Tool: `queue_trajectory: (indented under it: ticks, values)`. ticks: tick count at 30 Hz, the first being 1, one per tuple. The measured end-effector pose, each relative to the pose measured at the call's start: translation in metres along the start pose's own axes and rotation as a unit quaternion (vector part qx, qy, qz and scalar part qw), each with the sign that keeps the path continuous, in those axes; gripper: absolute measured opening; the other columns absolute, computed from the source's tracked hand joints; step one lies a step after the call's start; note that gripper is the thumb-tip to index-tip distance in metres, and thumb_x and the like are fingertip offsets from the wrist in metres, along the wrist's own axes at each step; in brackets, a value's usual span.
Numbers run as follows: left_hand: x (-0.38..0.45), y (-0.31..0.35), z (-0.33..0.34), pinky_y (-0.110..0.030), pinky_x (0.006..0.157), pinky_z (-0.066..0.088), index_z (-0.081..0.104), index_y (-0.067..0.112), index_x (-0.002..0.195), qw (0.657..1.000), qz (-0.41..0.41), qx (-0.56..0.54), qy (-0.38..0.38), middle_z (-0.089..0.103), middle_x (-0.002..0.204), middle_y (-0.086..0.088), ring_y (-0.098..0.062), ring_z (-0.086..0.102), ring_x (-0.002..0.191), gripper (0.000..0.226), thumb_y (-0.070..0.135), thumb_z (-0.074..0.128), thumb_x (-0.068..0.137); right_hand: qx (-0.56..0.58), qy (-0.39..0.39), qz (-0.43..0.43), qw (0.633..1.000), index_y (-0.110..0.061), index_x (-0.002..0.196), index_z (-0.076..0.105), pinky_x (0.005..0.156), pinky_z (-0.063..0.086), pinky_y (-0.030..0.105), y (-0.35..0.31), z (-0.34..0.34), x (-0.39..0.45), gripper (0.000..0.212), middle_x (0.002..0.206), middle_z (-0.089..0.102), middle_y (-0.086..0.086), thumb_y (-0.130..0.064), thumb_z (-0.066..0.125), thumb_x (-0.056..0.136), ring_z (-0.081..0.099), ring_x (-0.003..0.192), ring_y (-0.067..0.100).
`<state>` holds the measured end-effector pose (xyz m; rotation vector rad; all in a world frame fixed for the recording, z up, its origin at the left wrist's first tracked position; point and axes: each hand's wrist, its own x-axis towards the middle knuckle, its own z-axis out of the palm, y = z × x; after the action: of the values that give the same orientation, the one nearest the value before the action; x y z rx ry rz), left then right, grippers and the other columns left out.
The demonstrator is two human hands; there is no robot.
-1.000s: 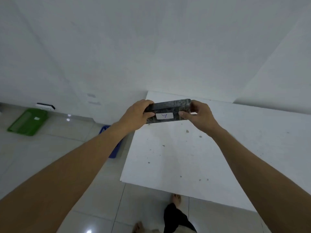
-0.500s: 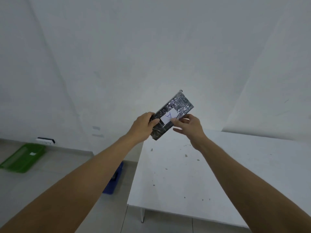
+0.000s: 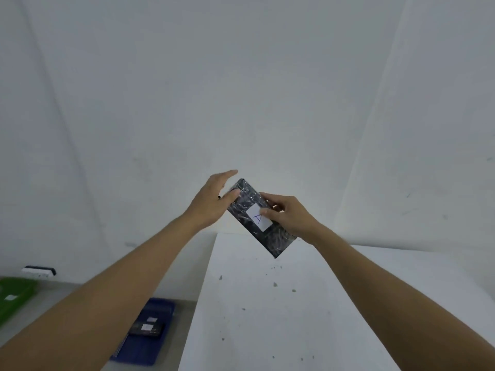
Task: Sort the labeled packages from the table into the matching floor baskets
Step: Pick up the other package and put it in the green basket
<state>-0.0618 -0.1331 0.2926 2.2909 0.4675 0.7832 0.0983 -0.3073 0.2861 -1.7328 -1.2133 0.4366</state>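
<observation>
Right hand [image 3: 288, 216] partly covers the package [image 3: 261, 218] label [image 3: 258, 217].

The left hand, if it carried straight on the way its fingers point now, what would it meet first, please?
Its fingers aim up and right, past the top corner of the dark package. The left hand would probably clear that corner and meet only the white wall beyond, though depth is hard to judge.

A single wide-angle view from the person's head faces forward and somewhat down toward plain white walls [image 3: 241, 76]. Both forearms reach in from the lower corners, close to the lens. The white flat surface [image 3: 294, 317] fills the lower right; the grey tiled floor [image 3: 176, 330] lies lower left.
</observation>
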Motion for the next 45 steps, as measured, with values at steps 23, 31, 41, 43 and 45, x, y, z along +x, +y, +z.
queue_trajectory:
  ticks: [23, 31, 41, 43, 45]
  values:
    - [-0.094, -0.095, -0.105, -0.044, 0.084, 0.058, 0.042, 0.033, 0.136, 0.939, -0.274, -0.124, 0.164, 0.067, 0.104, -0.002, -0.024, 0.072, 0.087, 0.033, 0.028, 0.036, 0.103, -0.358, -0.029, -0.188, 0.914, -0.017, 0.133, 0.045, 0.085, 0.04, 0.027, -0.047, 0.151, 0.068, 0.085, 0.123, 0.056, -0.001, -0.034, 0.081, 0.059, 0.051, 0.112, 0.023]
    - [-0.173, -0.212, -0.211, -0.03, 0.089, 0.043, 0.043, 0.03, 0.142, 0.924, -0.336, -0.026, 0.18, 0.055, 0.13, 0.005, -0.018, 0.055, 0.114, 0.045, 0.046, 0.042, 0.099, -0.323, -0.121, -0.21, 0.915, -0.018, 0.13, 0.048, 0.087, 0.041, 0.028, -0.073, 0.31, 0.108, 0.079, 0.119, 0.057, -0.001, -0.034, 0.082, 0.06, 0.052, 0.109, 0.021]
    - [-0.28, -0.355, -0.333, -0.027, 0.096, 0.032, 0.051, 0.023, 0.138, 0.895, -0.398, 0.004, 0.202, 0.053, 0.14, 0.002, -0.008, 0.047, 0.119, 0.045, 0.045, 0.04, 0.1, -0.279, -0.225, -0.198, 0.912, -0.02, 0.131, 0.047, 0.089, 0.048, 0.034, -0.1, 0.519, 0.141, 0.081, 0.118, 0.056, -0.001, -0.038, 0.083, 0.06, 0.052, 0.108, 0.02]
    - [-0.294, -0.377, -0.346, -0.026, 0.095, 0.032, 0.051, 0.021, 0.138, 0.89, -0.408, 0.003, 0.204, 0.053, 0.141, 0.002, -0.007, 0.047, 0.117, 0.045, 0.044, 0.039, 0.101, -0.276, -0.248, -0.201, 0.907, -0.019, 0.129, 0.049, 0.088, 0.05, 0.036, -0.102, 0.553, 0.147, 0.079, 0.115, 0.057, 0.0, -0.037, 0.083, 0.06, 0.053, 0.107, 0.02]
    - [-0.306, -0.4, -0.358, -0.029, 0.097, 0.035, 0.05, 0.02, 0.139, 0.878, -0.43, -0.004, 0.209, 0.054, 0.141, 0.0, -0.014, 0.051, 0.121, 0.046, 0.043, 0.038, 0.101, -0.275, -0.268, -0.201, 0.901, -0.018, 0.13, 0.049, 0.087, 0.049, 0.036, -0.103, 0.586, 0.157, 0.08, 0.116, 0.057, 0.001, -0.035, 0.085, 0.06, 0.053, 0.108, 0.021]
